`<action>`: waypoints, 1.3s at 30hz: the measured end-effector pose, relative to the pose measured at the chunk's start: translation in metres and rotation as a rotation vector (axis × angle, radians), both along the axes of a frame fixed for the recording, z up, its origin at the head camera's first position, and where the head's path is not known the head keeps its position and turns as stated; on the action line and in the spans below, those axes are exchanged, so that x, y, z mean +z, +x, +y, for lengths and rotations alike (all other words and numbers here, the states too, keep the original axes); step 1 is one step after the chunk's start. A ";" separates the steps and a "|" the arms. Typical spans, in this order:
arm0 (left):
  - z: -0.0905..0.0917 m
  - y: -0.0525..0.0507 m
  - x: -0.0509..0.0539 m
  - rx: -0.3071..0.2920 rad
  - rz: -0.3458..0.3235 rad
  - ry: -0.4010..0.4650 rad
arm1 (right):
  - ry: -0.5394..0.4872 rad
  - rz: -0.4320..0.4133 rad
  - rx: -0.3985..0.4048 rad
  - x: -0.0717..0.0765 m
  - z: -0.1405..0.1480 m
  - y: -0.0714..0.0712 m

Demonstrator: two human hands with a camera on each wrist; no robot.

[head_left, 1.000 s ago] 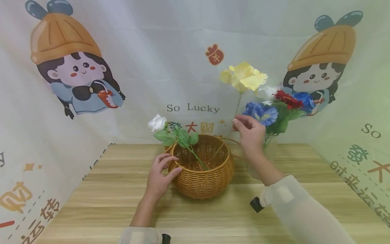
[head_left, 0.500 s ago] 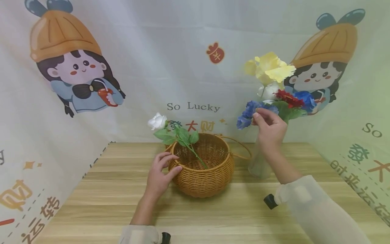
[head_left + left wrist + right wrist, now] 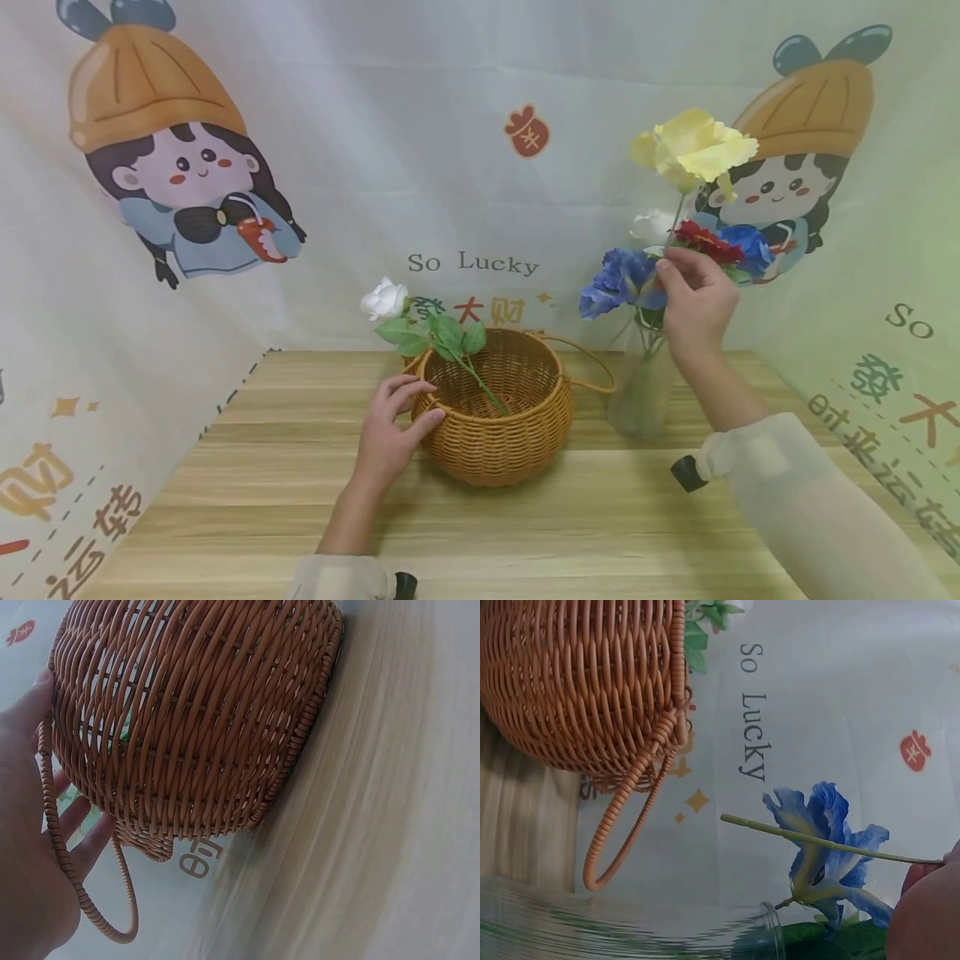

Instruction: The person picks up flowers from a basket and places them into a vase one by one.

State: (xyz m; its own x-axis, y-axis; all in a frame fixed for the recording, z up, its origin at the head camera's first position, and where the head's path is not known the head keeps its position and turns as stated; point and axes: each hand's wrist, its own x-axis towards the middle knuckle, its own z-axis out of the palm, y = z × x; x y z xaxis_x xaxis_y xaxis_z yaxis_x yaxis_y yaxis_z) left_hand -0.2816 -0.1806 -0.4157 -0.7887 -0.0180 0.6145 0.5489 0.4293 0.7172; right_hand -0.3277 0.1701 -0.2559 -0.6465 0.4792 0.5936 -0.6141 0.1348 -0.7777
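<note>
Right hand [image 3: 701, 304] pinches yellow flower [image 3: 693, 150] by stem [image 3: 759, 826]; left hand [image 3: 390, 437] relaxed, touching basket [image 3: 495, 454]. Best steer stem clear of blue flower [image 3: 622, 275].

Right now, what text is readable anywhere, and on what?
"So Lucky": back cloth.
"發大财": back cloth, underneath.
"So": right cloth.
"發大": right cloth.
"时来运转": right cloth.
"财": left cloth.
"运转": left cloth.
Red pouch print's sign: too small to read.
Cut-off or hidden fragments: unreadable.
Basket, vase: none seen.
</note>
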 end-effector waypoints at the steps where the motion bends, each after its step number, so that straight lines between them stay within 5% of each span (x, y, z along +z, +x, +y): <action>1: 0.000 0.000 0.000 0.000 -0.001 -0.001 | 0.001 -0.006 -0.011 0.001 0.001 -0.001; 15: 0.002 0.000 0.001 -0.002 0.017 -0.008 | 0.100 0.067 -0.162 0.021 0.013 -0.010; 22: 0.001 -0.001 0.002 -0.006 0.007 -0.013 | 0.084 0.069 -0.172 0.026 0.016 -0.011; 39: 0.001 0.001 0.003 0.005 0.007 -0.006 | 0.210 -0.052 -0.247 0.007 0.016 -0.011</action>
State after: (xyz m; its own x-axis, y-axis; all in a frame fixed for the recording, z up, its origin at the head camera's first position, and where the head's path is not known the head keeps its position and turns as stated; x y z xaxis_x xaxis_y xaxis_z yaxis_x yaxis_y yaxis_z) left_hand -0.2805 -0.1800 -0.4131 -0.7841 -0.0183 0.6203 0.5519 0.4365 0.7105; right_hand -0.3386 0.1858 -0.2489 -0.5581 0.4960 0.6652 -0.5029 0.4355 -0.7466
